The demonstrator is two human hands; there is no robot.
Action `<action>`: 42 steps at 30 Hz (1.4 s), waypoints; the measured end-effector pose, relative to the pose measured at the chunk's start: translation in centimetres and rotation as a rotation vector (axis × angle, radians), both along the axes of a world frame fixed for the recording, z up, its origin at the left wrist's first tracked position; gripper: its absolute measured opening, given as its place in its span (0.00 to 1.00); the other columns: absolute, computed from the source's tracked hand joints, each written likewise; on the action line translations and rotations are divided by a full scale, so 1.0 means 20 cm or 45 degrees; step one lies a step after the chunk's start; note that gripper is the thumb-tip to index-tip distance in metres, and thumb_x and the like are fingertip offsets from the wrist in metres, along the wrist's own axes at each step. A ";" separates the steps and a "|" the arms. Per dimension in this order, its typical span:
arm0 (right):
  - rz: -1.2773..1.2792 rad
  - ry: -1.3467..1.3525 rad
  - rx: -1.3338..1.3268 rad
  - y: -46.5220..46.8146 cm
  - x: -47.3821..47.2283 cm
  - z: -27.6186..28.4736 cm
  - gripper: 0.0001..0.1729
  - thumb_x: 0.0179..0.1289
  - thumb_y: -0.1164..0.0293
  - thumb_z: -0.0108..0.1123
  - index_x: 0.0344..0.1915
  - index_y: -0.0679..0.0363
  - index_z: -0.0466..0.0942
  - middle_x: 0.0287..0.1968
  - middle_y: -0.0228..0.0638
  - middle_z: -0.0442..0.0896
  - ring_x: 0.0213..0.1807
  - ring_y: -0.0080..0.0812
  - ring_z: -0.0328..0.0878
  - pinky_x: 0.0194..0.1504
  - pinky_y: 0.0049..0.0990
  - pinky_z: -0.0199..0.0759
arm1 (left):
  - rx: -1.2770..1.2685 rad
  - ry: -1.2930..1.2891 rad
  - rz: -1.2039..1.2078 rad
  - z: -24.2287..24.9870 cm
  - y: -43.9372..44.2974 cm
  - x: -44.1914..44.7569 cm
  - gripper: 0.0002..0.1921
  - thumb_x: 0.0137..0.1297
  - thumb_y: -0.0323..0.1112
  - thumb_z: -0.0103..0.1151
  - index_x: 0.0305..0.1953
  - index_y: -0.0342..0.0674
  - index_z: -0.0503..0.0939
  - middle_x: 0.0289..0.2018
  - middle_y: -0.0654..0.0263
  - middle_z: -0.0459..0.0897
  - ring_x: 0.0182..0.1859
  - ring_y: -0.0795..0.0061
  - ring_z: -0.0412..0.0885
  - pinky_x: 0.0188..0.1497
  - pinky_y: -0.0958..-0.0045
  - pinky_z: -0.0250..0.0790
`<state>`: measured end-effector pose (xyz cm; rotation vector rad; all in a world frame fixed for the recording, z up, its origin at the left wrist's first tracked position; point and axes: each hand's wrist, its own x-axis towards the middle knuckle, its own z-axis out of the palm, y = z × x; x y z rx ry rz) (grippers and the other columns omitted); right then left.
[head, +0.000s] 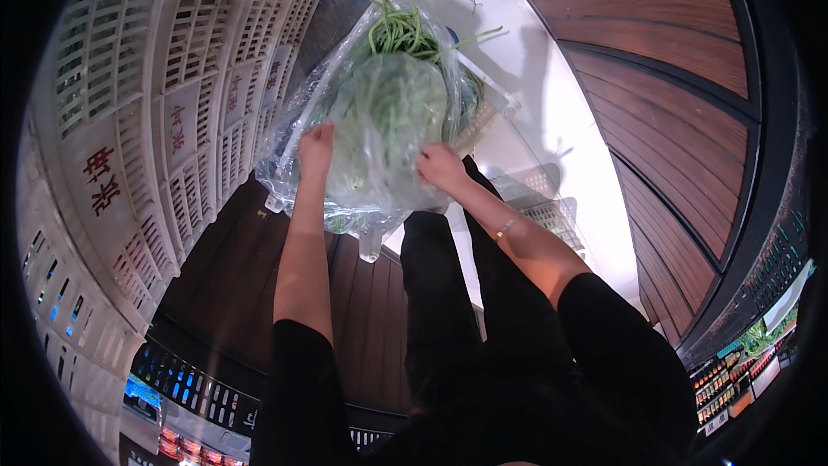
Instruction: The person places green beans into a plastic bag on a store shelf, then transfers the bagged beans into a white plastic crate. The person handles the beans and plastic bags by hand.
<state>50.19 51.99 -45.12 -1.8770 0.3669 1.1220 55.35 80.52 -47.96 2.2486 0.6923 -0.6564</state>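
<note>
In front of me a large clear plastic bag (372, 136) lies over a bulky pile of green vegetables, blurred by the film. A bunch of long green beans (404, 29) sticks out of its far end, with one bean reaching to the right. My left hand (315, 147) is closed on the film at the bag's left side. Fingers curled, my right hand (441, 167) grips the film at the near right. Beneath the bag, parts of a pale plastic crate (370, 246) show; most of it is hidden.
White plastic crates (187, 77) with red writing are stacked close on my left. Brown wood-panelled fronts (660, 90) curve along the right. A light tiled floor (550, 123) runs between, with another pale crate (550, 220) near my right leg. Shelves of goods (724, 388) appear at the lower right.
</note>
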 end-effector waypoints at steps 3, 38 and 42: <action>0.017 -0.150 -0.129 0.10 0.08 -0.04 0.19 0.63 0.59 0.52 0.34 0.63 0.84 0.38 0.51 0.86 0.44 0.55 0.83 0.48 0.46 0.76 | 0.178 0.074 -0.257 0.01 -0.13 0.06 0.26 0.72 0.54 0.50 0.57 0.37 0.79 0.48 0.44 0.83 0.56 0.43 0.78 0.59 0.53 0.67; -0.381 -0.348 0.053 -0.35 0.54 0.26 0.20 0.64 0.63 0.68 0.51 0.64 0.78 0.32 0.31 0.81 0.27 0.18 0.72 0.28 0.18 0.65 | 0.141 -0.644 -0.744 0.33 -0.50 -0.62 0.36 0.56 0.48 0.69 0.66 0.46 0.71 0.73 0.47 0.56 0.73 0.38 0.55 0.73 0.37 0.48; -0.616 -0.420 0.268 -0.14 0.70 0.23 0.14 0.66 0.67 0.66 0.47 0.64 0.81 0.33 0.26 0.83 0.29 0.16 0.73 0.29 0.18 0.66 | 0.024 -0.414 -0.911 0.36 -0.42 -0.82 0.25 0.60 0.41 0.65 0.59 0.44 0.76 0.67 0.50 0.67 0.68 0.49 0.66 0.71 0.42 0.53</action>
